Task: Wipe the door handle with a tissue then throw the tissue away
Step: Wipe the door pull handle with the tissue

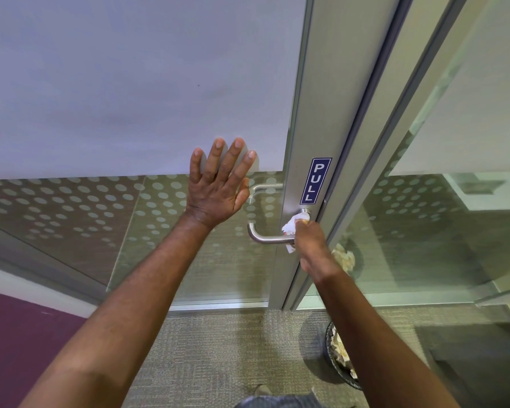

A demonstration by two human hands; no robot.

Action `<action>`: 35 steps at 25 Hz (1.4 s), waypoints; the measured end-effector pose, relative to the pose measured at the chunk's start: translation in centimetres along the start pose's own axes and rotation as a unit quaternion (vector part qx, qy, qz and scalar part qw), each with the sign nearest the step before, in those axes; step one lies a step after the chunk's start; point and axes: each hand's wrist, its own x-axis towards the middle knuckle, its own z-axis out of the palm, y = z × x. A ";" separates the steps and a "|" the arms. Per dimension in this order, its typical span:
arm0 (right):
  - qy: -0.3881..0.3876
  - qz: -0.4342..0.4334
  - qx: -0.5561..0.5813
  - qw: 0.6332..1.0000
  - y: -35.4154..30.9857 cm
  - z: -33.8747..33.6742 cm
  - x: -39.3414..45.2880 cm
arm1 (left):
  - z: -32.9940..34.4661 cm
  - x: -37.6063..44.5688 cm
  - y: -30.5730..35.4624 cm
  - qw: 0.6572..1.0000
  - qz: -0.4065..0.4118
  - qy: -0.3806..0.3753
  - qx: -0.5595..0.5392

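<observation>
A brushed steel lever door handle (265, 237) juts from the grey metal door stile, just below a blue PULL label (316, 180). My right hand (309, 241) is closed around a crumpled white tissue (289, 227) and presses it on the handle's end nearest the stile, covering that part. My left hand (218, 187) lies flat with fingers spread on the frosted glass door, left of the handle and slightly above it. A dark mesh waste bin (333, 356) with crumpled paper inside stands on the carpet at the lower right, partly hidden behind my right forearm.
The glass door (130, 98) is frosted above and dotted below. A fixed glass panel (454, 201) stands to its right, reflecting the bin. Grey carpet (233, 348) covers the floor, with a purple area (21, 334) at lower left. A shoe tip (262, 390) shows at the bottom.
</observation>
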 end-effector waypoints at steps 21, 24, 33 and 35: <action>-0.077 0.234 0.288 0.925 -0.2 -2.0 0.9 | 0.5 -0.2 -0.1 1.000 0.002 0.013 -0.011; -0.080 0.211 0.197 0.954 -0.5 -2.2 0.6 | 0.5 -0.2 -0.1 1.000 0.003 0.008 -0.001; -0.193 0.238 0.311 0.900 0.3 -4.4 1.2 | 0.7 -0.4 0.1 1.000 -0.003 0.018 -0.005; -0.183 0.217 0.314 0.906 0.3 -3.8 1.0 | 0.7 -0.3 0.1 1.000 0.000 0.019 -0.006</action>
